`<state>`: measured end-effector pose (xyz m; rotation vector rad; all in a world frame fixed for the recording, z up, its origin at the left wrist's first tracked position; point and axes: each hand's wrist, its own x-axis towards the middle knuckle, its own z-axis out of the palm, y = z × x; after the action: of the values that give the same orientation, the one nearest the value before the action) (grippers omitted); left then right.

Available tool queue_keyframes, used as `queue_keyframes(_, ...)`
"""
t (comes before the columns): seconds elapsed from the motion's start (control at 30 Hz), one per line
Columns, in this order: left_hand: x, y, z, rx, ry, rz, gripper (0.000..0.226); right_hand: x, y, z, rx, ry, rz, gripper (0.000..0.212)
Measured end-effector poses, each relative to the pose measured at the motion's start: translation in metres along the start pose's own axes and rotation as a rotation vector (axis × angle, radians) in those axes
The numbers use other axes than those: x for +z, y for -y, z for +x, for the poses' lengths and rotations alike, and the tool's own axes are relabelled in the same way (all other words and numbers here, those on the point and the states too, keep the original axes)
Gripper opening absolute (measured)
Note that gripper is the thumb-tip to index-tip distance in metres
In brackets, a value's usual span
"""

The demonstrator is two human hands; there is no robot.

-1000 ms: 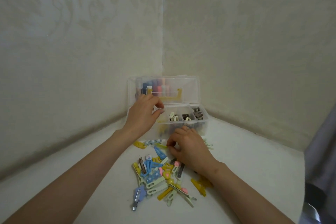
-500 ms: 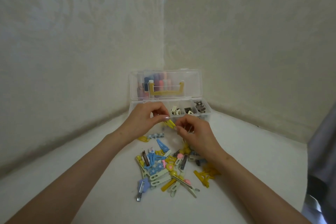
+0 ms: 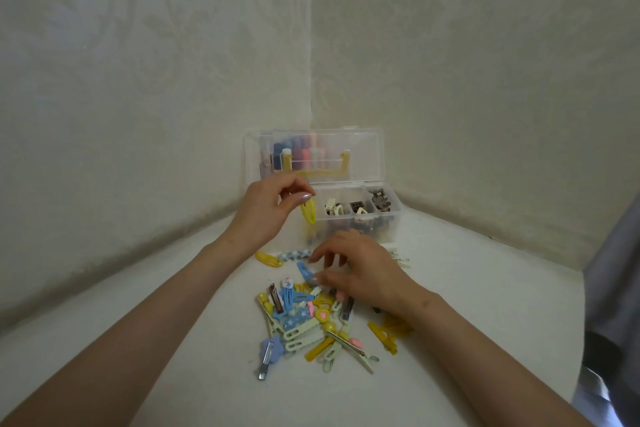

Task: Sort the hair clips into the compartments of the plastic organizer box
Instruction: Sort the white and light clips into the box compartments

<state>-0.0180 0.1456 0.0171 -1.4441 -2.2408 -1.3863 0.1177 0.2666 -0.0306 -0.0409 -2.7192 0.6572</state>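
walls (image 3: 138, 80): pale, leaf-patterned, meeting in a corner | worktop (image 3: 104, 340): white, fills that corner | grey cloth (image 3: 613, 288): right edge

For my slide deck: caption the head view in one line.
Left hand pinches a yellow hair clip beside the open organizer box while the right hand hovers over the clip pile.

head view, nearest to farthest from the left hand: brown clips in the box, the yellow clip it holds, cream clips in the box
1. yellow clip, pinched in the left hand.
2. cream clips, in the box just right of it.
3. brown clips, box's right end.
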Motion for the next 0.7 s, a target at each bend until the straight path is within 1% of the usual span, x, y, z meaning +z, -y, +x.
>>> queue_keyframes(0.07,0.002,0.005,0.011,-0.044,-0.042,0.035,0.004,0.003,-0.001,0.001,-0.06,0.052,-0.062,0.027)
queue_keyframes(0.2,0.008,0.011,0.035,-0.131,-0.074,0.157,0.002,0.001,-0.002,0.001,-0.057,0.095,-0.07,0.033)
queue_keyframes(0.27,0.012,0.015,0.043,-0.176,-0.046,0.222,0.005,0.001,-0.001,0.001,-0.057,0.102,-0.069,0.035)
queue_keyframes(0.33,0.016,0.019,0.047,-0.229,0.023,0.269,0.003,0.0,-0.001,0.001,-0.054,0.103,-0.067,0.035)
queue_keyframes(0.37,0.018,0.021,0.048,-0.238,0.064,0.283,0.005,0.0,0.0,0.001,-0.052,0.106,-0.064,0.035)
queue_keyframes(0.43,0.021,0.022,0.047,-0.238,0.139,0.299,0.008,-0.001,0.0,0.001,-0.049,0.115,-0.067,0.036)
queue_keyframes(0.5,0.021,0.021,0.045,-0.214,0.159,0.339,0.009,-0.001,0.001,0.001,-0.049,0.117,-0.077,0.035)
queue_keyframes(0.57,0.017,0.02,0.041,-0.183,0.119,0.362,0.013,-0.001,0.001,0.001,-0.052,0.109,-0.087,0.032)
queue_keyframes(0.7,0.001,0.018,0.028,-0.122,0.031,0.366,0.013,0.0,0.002,-0.001,-0.047,0.089,-0.094,0.024)
